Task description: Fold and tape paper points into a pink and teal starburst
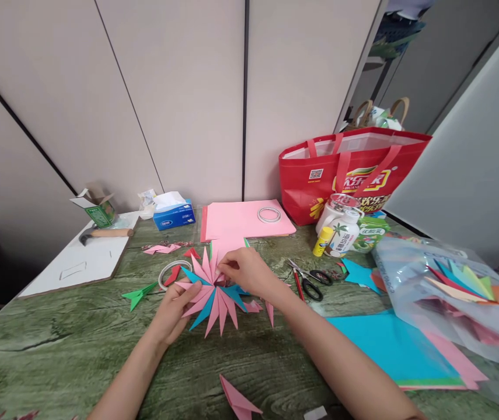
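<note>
A star of folded pink and blue paper points [222, 304] is held up just above the table, ringed around a small centre hole. My left hand [174, 308] grips its left side, thumb on top of the points. From the upper right, my right hand [248, 270] pinches at the star near its centre; its fingertips partly cover the pink points there. Loose folded pink pieces [239, 399] lie on the table in front and to the right. A green folded piece [138, 296] and a roll of tape [168, 274] are left of the star.
Behind the star are pink sheets [232, 217] with another tape roll [269, 214]. Black-handled scissors [313, 283], a glue stick [323, 241], a white bottle [343, 236] and blue paper [389, 344] are rightward. A hammer [109, 233] lies on a white board [78, 262]; a red bag [302, 189] stands behind.
</note>
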Available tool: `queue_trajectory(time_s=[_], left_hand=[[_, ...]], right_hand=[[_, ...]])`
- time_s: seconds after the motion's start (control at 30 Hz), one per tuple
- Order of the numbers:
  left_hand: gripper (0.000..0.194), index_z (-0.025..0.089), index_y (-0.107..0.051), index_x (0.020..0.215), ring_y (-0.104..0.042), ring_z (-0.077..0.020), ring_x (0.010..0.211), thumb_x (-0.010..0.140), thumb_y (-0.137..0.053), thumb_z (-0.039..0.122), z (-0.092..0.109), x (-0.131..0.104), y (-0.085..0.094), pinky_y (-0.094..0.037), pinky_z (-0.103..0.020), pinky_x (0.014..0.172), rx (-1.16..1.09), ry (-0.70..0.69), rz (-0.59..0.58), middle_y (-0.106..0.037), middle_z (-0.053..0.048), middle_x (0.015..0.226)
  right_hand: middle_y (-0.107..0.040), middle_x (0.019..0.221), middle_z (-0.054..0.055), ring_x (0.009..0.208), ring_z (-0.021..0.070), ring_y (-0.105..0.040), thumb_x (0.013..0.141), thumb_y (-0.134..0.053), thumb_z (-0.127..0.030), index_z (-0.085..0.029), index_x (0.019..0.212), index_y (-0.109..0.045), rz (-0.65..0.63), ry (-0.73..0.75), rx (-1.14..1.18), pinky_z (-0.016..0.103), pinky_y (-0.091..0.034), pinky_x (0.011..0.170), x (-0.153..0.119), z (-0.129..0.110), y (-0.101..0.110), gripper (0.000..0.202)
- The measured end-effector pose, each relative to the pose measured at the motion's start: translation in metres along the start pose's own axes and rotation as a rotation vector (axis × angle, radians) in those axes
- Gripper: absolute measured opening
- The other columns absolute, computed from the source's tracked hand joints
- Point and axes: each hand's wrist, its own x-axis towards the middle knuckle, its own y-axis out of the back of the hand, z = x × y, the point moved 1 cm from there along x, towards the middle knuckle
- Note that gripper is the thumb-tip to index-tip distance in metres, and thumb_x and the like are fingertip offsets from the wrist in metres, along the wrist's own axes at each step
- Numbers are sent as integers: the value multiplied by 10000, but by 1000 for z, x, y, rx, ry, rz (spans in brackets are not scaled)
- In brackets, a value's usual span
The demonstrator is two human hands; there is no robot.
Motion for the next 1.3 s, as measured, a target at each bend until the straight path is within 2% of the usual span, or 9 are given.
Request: queue_trajectory(time_s=[0.1,0.17,0.4,0.53,0.67,0.8,1.0,1.23,1.3], left_hand=[[225,116,-545,515,-394,-46,405,599,-712,243,1,0,2,-303,-159,424,-16,17,31,-499,42,440],[200,113,-567,540,-426,-54,420,586,-720,233,2,0,3,-323,-163,438,-26,38,53,-525,33,460],[170,122,-587,592,-509,-89,456,548,-737,188,3,-3,5,-376,-188,475,-91,91,96,-580,20,509],[184,120,-570,570,-481,-76,430,563,-733,205,3,-3,7,-343,-175,440,-69,91,86,-561,25,486],[227,116,-536,516,-421,-51,402,576,-728,222,3,-2,8,-303,-163,416,-53,69,57,-521,36,451],[254,119,-515,495,-385,-40,389,574,-728,233,4,-3,6,-291,-161,413,-51,58,49,-493,47,436],[243,125,-520,494,-392,-49,400,581,-722,230,4,-4,6,-285,-166,416,-24,51,39,-483,45,432],[265,124,-522,460,-360,-45,374,597,-707,257,7,-6,-2,-251,-170,391,43,7,-4,-476,42,413],[270,128,-518,452,-357,-46,375,603,-701,255,7,-6,-3,-252,-173,392,46,-13,-8,-462,47,407]], right_hand=[[-631,647,4,588,90,-543,714,-551,-115,-143,709,-627,-48,65,117,178,-375,563,-1,2,5,81],[-632,731,5,645,89,-560,705,-583,-116,-157,760,-625,-114,144,194,175,-399,593,-2,3,7,81],[-597,790,16,679,91,-549,707,-613,-124,-155,766,-613,-154,270,189,210,-420,653,-3,1,9,67],[-599,732,8,708,102,-543,686,-612,-70,-143,696,-597,-160,289,177,209,-414,655,-2,1,9,75],[-608,769,15,682,93,-549,686,-632,-129,-140,763,-599,-158,256,233,201,-418,636,-2,0,10,85],[-625,731,10,683,92,-555,757,-557,-153,-151,754,-618,-183,244,231,191,-410,623,-3,-4,13,61],[-630,710,5,642,87,-546,734,-549,-103,-150,694,-621,-73,219,133,189,-402,609,-2,-6,9,95],[-616,584,2,544,92,-563,665,-535,-89,-129,639,-589,-55,-84,354,180,-425,515,0,0,-11,72],[-611,577,3,537,99,-569,655,-542,-109,-129,642,-583,-33,-130,414,184,-429,500,1,3,-16,48]])
